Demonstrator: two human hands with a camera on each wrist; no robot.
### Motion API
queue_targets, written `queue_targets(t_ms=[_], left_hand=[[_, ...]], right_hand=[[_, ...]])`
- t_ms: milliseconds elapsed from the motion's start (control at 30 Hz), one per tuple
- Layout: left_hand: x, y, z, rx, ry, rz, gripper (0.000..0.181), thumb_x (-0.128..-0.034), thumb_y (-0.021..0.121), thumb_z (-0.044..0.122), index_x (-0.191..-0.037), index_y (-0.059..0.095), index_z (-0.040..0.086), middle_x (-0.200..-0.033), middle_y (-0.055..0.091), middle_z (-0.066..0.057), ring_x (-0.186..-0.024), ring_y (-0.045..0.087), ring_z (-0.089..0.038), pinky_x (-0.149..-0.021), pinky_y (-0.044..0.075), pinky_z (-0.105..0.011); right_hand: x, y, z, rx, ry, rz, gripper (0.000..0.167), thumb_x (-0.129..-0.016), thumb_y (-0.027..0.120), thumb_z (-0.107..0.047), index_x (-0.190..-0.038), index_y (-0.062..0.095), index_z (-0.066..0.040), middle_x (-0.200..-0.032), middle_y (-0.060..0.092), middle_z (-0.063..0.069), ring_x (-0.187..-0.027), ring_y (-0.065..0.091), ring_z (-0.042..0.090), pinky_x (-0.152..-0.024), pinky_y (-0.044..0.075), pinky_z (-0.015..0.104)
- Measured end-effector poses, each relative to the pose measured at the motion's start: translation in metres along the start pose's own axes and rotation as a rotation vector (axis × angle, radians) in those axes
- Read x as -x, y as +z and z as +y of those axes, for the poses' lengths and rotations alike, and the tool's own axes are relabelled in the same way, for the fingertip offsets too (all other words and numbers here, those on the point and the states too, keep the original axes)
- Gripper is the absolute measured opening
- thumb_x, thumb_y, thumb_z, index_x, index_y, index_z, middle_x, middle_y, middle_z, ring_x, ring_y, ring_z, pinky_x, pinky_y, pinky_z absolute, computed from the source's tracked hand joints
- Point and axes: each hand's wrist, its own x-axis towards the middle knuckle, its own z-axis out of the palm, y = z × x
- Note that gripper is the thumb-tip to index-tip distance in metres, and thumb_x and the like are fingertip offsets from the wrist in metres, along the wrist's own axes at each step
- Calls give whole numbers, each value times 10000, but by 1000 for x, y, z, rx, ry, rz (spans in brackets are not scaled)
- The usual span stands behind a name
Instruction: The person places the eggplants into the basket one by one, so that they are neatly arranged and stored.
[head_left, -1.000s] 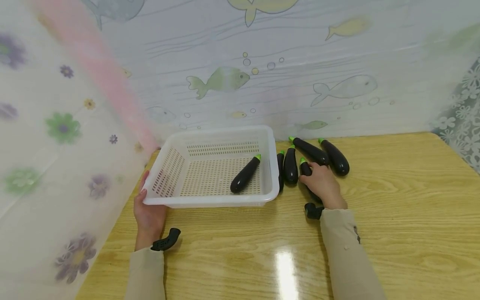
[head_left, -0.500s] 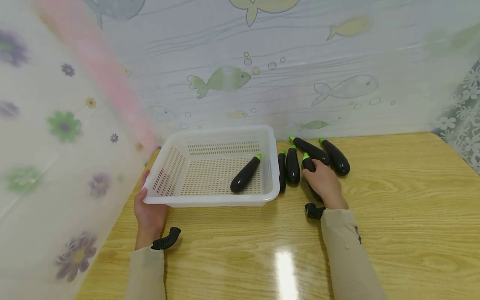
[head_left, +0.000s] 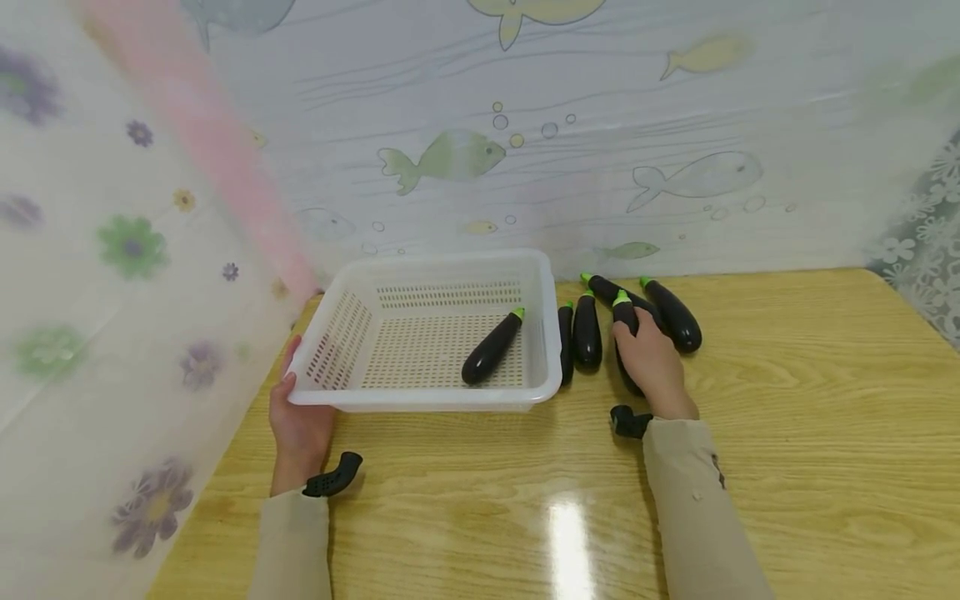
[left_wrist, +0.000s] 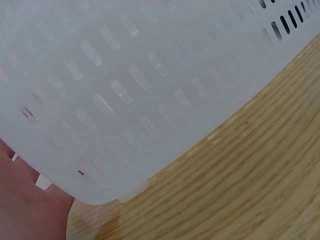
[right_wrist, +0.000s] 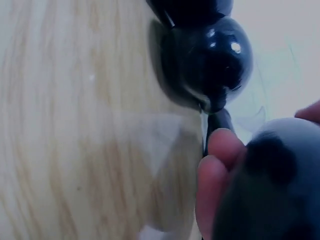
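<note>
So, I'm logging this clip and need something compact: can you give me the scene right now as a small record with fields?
Left hand: grips the white basket at its near left corner
Right hand: grips the held eggplant, whose green end points away from the person
Inside basket: one eggplant, lying aslant toward the right side
On wood-grain table: four loose eggplants, right of the basket
Backdrop: fish-printed sheet
Unclear: whether the held eggplant is off the table
</note>
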Motion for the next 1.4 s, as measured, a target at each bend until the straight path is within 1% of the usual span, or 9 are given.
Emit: queue_targets(t_ms=[167, 433, 600, 733, 867, 1000, 1133, 1233, 1400], left_hand=[[0, 1, 0, -31, 1, 0, 551, -900, 334, 209, -1427, 180, 170, -1474, 129, -81, -1337, 86, -281, -1040, 36, -467], [1, 2, 2, -37, 1, -4, 539, -904, 295, 207, -1429, 173, 176, -1477, 117, -82, -1338, 69, -292, -1039, 23, -480], [2, 1, 3, -30, 3, 1, 533, -908, 292, 208, -1429, 179, 177, -1478, 118, -77, -1338, 66, -291, -1037, 11, -484], [2, 1, 3, -4, 4, 8, 539, -907, 299, 196, -1430, 171, 173, -1479, 117, -73, -1341, 62, -279, -1039, 6, -471], [2, 0, 2, -34, 13, 9, 547, -900, 315, 208, -1428, 177, 170, -1476, 125, -80, -1336, 82, -289, -1038, 21, -472], [0, -2, 0, -58, 13, 10, 547, -895, 329, 221, -1423, 193, 175, -1472, 131, -90, -1329, 109, -290, -1038, 41, -470], [0, -2, -1, -65, -1, 10, 550, -895, 342, 232, -1423, 193, 180, -1471, 137, -88, -1329, 112, -288, -1036, 45, -475], [-1, -3, -1, -68, -7, 8, 561, -893, 361, 239, -1424, 190, 184, -1472, 140, -81, -1331, 107, -288, -1035, 49, -479], [-2, -2, 0, -27, -9, -8, 593, -879, 415, 221, -1425, 188, 176, -1475, 123, -88, -1334, 85, -284, -1035, 55, -463]], right_hand=[[0, -1, -4, -35, -13, -6, 608, -924, 165, -425, -1441, 80, -117, -1443, 198, 188, -1245, 247, 437, -957, 225, 547], [0, -2, -13, -61, -35, -51, 570, -933, 123, -372, -1443, 36, -133, -1468, 111, 171, -1299, 135, 405, -1001, 148, 535], [0, -3, -19, -102, -51, -44, 573, -928, 150, -349, -1442, -1, -146, -1478, 80, 144, -1314, 111, 378, -1003, 145, 532], [1, -3, -22, -147, -61, -27, 595, -920, 214, -350, -1440, -30, -191, -1482, 72, 119, -1312, 133, 371, -995, 168, 536], [1, -1, -25, -188, -77, -4, 624, -913, 291, -393, -1444, 15, -217, -1443, 209, 157, -1268, 257, 362, -969, 232, 530], [2, 0, -29, -204, -91, 23, 642, -901, 345, -465, -1441, 88, -228, -1303, 379, 174, -1136, 391, 352, -912, 306, 515], [4, 2, -31, -193, -107, 25, 640, -899, 338, -494, -1438, 109, -236, -1231, 420, 163, -1062, 428, 353, -868, 332, 511], [6, 3, -34, -201, -122, 13, 631, -904, 312, -499, -1439, 108, -234, -1236, 421, 166, -1055, 434, 364, -851, 337, 516], [10, 5, -40, -249, -130, 3, 625, -903, 300, -514, -1437, 117, -246, -1265, 412, 154, -1086, 427, 358, -861, 336, 518]])
